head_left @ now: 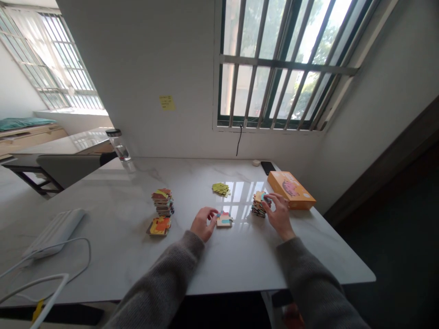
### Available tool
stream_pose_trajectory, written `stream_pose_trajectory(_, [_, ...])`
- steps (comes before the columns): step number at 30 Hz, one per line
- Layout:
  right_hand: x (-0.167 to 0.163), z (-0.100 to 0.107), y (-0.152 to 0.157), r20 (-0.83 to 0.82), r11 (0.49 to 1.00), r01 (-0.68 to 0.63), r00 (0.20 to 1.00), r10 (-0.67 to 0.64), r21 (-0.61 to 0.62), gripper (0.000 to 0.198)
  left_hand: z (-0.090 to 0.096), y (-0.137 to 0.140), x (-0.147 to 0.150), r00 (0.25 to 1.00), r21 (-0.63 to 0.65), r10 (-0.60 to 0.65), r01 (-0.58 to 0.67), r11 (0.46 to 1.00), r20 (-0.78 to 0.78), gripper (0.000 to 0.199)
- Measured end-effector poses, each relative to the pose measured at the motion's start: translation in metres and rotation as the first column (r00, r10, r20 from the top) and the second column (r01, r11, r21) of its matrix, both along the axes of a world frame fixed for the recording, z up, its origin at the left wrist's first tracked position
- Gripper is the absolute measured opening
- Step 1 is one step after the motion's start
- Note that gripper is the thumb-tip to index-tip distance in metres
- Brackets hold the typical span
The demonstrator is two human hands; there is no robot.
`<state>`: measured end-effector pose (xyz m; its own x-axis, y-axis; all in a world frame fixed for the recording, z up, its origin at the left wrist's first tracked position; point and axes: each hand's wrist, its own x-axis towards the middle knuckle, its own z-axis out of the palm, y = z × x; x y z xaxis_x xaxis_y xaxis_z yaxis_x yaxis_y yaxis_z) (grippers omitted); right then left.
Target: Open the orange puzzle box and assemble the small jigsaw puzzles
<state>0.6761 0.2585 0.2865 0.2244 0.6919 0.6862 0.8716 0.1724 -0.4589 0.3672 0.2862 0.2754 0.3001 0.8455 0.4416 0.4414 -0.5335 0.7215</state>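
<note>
My left hand (204, 223) rests on the table with curled fingers. Its thumb and index fingertip close at the left edge of a flat puzzle piece (224, 223), pale with pink and light blue patches. To the right, my right hand (279, 214) reaches over a tall stack of puzzle pieces (258, 210). Thumb and fingers grip the top piece, which shows orange and blue; part of it lies hidden under the fingers. Beyond my hands is a small spread of yellow-green pieces (221, 189).
On the left stand another puzzle stack (163, 203) and a lower orange-yellow pile (159, 226). An orange box (291, 189) and a dark phone (268, 167) lie at the back right. A glass bottle (118, 145) and a white power strip (56, 233) with cables are farther left.
</note>
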Motion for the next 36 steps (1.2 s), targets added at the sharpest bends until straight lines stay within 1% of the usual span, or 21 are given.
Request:
stream_pose_trajectory(2, [-0.003,0.003,-0.004,0.023,0.999,0.033,0.999,-0.033,0.003,0.029,-0.005,0.003,-0.002,0.995,0.087,0.026,-0.017,0.996,-0.099,0.022])
stream_pose_trajectory(3, [-0.006,0.005,-0.006,0.038,0.998,0.063,0.997,-0.064,0.024,0.029,-0.008,0.005,-0.002,0.988,0.102,0.022,-0.007,0.995,-0.15,0.029])
stream_pose_trajectory(5, [-0.017,0.009,-0.014,0.07,0.991,0.103,0.992,-0.109,0.091,0.029,-0.013,0.008,-0.002,0.974,0.083,-0.009,0.028,0.996,-0.225,0.044])
stream_pose_trajectory(6, [-0.026,0.01,-0.018,0.092,0.99,0.081,0.991,-0.092,0.114,0.029,-0.014,0.009,-0.001,0.97,0.063,-0.027,0.043,0.997,-0.243,0.05])
stream_pose_trajectory(7, [-0.036,0.01,-0.022,0.121,0.993,0.019,0.992,-0.033,0.115,0.03,-0.016,0.011,0.0,0.967,0.043,-0.042,0.055,0.998,-0.252,0.053])
stream_pose_trajectory(8, [-0.048,0.01,-0.025,0.165,0.993,-0.088,0.983,0.075,0.075,0.032,-0.017,0.013,0.001,0.966,0.026,-0.052,0.061,0.998,-0.255,0.055])
stream_pose_trajectory(9, [-0.061,0.008,-0.027,0.209,0.975,-0.221,0.954,0.217,-0.008,0.035,-0.017,0.014,0.002,0.964,0.012,-0.059,0.064,0.998,-0.259,0.056])
stream_pose_trajectory(10, [-0.073,0.006,-0.028,0.231,0.942,-0.322,0.913,0.336,-0.1,0.038,-0.018,0.016,0.003,0.961,0.004,-0.063,0.067,0.998,-0.268,0.056])
stream_pose_trajectory(11, [-0.085,0.003,-0.028,0.232,0.905,-0.382,0.878,0.419,-0.187,0.04,-0.018,0.017,0.004,0.957,-0.001,-0.068,0.071,0.997,-0.283,0.057])
stream_pose_trajectory(12, [-0.095,0.0,-0.026,0.224,0.877,-0.41,0.857,0.465,-0.251,0.04,-0.017,0.018,0.004,0.951,-0.005,-0.075,0.077,0.997,-0.3,0.057])
stream_pose_trajectory(15, [-0.116,-0.007,-0.016,0.203,0.868,-0.358,0.874,0.441,-0.345,0.04,-0.015,0.018,0.004,0.934,-0.01,-0.092,0.095,0.995,-0.346,0.057])
stream_pose_trajectory(18, [-0.122,-0.011,-0.006,0.213,0.862,-0.294,0.889,0.405,-0.413,0.037,-0.011,0.017,0.005,0.902,-0.011,-0.109,0.114,0.993,-0.419,0.054])
stream_pose_trajectory(21, [-0.123,-0.013,0.001,0.173,0.849,-0.281,0.904,0.39,-0.447,0.028,-0.01,0.017,0.006,0.862,-0.005,-0.126,0.141,0.99,-0.49,0.056])
stream_pose_trajectory(23, [-0.121,-0.014,0.005,0.092,0.832,-0.309,0.916,0.391,-0.461,0.024,-0.011,0.017,0.006,0.851,0.0,-0.134,0.156,0.988,-0.508,0.059])
stream_pose_trajectory(25, [-0.118,-0.015,0.008,-0.051,0.797,-0.396,0.906,0.42,-0.456,0.021,-0.015,0.018,0.006,0.853,0.01,-0.133,0.16,0.987,-0.505,0.063])
stream_pose_trajectory(27, [-0.115,-0.014,0.007,-0.213,0.757,-0.51,0.86,0.464,-0.409,0.021,-0.018,0.019,0.004,0.865,0.018,-0.146,0.176,0.984,-0.48,0.065])
stream_pose_trajectory(29, [-0.114,-0.012,0.002,-0.307,0.739,-0.587,0.807,0.505,-0.331,0.019,-0.02,0.019,0.002,0.886,0.027,-0.173,0.205,0.978,-0.431,0.057])
stream_pose_trajectory(31, [-0.113,-0.01,-0.005,-0.304,0.747,-0.616,0.783,0.543,-0.25,0.017,-0.022,0.018,0.0,0.903,0.049,-0.197,0.233,0.971,-0.382,0.042])
stream_pose_trajectory(33, [-0.114,-0.009,-0.012,-0.249,0.752,-0.63,0.773,0.583,-0.194,0.016,-0.022,0.017,-0.001,0.91,0.085,-0.194,0.24,0.967,-0.366,0.027])
stream_pose_trajectory(36, [-0.115,-0.011,-0.016,-0.161,0.754,-0.63,0.777,0.609,-0.188,0.02,-0.022,0.015,-0.001,0.902,0.134,-0.159,0.23,0.964,-0.4,0.017])
